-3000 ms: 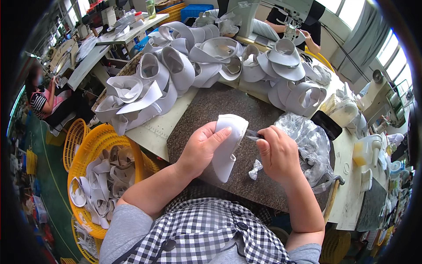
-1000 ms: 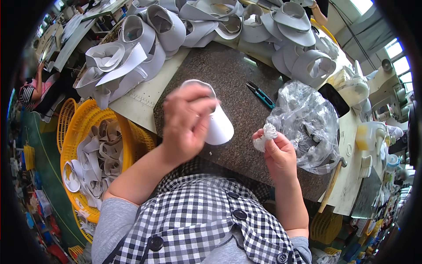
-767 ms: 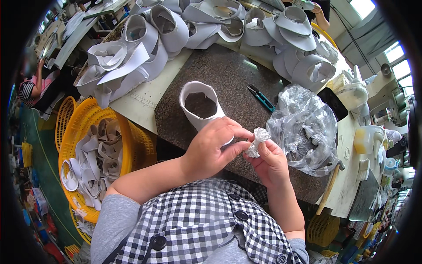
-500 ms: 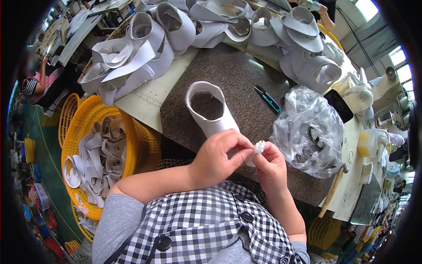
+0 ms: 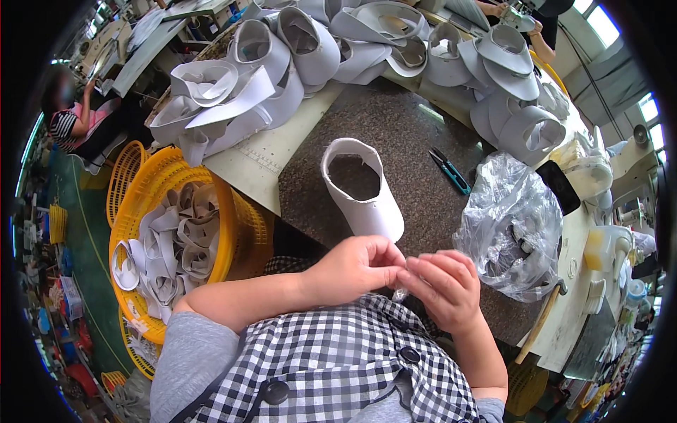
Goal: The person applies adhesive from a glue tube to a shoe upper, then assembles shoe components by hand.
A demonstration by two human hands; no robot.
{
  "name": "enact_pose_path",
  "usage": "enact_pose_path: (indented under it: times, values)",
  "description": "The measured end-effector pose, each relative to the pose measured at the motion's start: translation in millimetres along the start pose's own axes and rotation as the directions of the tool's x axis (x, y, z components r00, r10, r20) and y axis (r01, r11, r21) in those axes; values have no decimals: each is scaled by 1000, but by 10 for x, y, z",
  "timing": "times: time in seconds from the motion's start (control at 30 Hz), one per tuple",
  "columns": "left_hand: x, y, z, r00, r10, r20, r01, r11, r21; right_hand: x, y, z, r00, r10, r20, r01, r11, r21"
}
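My left hand (image 5: pixel 356 270) is closed in a pinch, thumb against the bent fingers. My right hand (image 5: pixel 446 287) meets its fingertips, fingers together and curved, thumb hidden. A small whitish, shiny, crumpled bit (image 5: pixel 400 295) shows just below where the fingertips meet; which hand grips it, and what it is, I cannot make out. Just beyond my hands, a white shoe upper (image 5: pixel 379 211) lies on the dark speckled slab (image 5: pixel 416 169), its open collar facing up and away from me. Neither hand appears to hold the upper.
Many white uppers (image 5: pixel 314 56) are heaped along the far edge. Thread snips (image 5: pixel 451 171), a clear plastic bag (image 5: pixel 508 225), a black phone (image 5: pixel 558 187) and a wooden-handled hammer (image 5: pixel 539 324) lie to the right. A yellow basket (image 5: pixel 227 233) of cut pieces stands left. Other people work beyond.
The white crumpled thing between my fingertips is now mostly covered. My right fingers have straightened and come over toward my left fingertips. The view has shifted slightly; the upper lies on the slab.
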State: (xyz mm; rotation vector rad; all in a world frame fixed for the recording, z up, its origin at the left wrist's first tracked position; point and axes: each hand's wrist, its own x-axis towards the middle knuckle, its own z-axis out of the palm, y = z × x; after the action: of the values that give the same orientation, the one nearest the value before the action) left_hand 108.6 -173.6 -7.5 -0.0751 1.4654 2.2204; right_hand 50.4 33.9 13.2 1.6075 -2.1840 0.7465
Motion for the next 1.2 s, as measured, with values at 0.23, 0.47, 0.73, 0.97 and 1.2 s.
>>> enact_pose_path:
  times: [0.23, 0.47, 0.73, 0.97, 1.2]
  values:
    - [-126, 49, 23, 976, 209, -67, -164, 897, 409, -66, -46, 81, 999, 16, -52, -15, 1000, 12]
    - [98, -269, -166, 766, 618, 179, -36, -237, 971, -312, -32, 335, 872, 490, 8, -480, 851, 213]
    - [118, -136, -281, 805, 562, 188, -118, -158, 980, -318, -44, 258, 794, 581, 181, -603, 714, 354]
    - [162, -107, -330, 892, 383, 241, -118, -317, 941, -384, -56, 350, 661, 707, 252, -689, 437, 578]
    - [60, -36, -299, 873, 358, 330, -199, -355, 913, -152, 66, 452, 789, 604, 110, -539, 595, 596]
